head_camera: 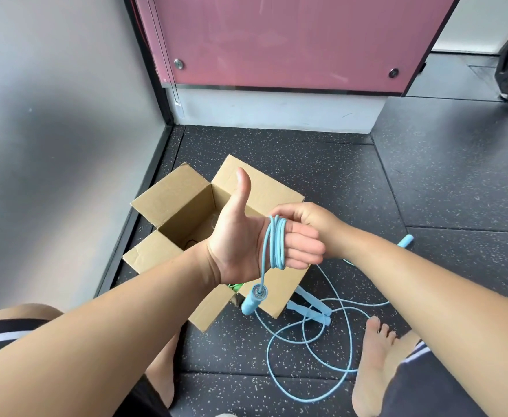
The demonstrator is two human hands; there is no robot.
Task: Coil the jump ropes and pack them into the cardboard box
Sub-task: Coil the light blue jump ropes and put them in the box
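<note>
Blue rope (277, 242) looped round the left hand (246, 245)
Its fingers (303, 248) straight, thumb up; right hand (303, 215) pinches the rope over the box (174, 191)

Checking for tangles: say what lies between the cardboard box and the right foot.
Head view: loose loops of blue rope and two blue handles lie on the floor between the cardboard box and the right foot.

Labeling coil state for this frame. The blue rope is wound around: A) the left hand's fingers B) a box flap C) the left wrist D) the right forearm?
A: the blue rope loops several times round the straight fingers of the left hand, with one handle hanging below the palm.
</note>
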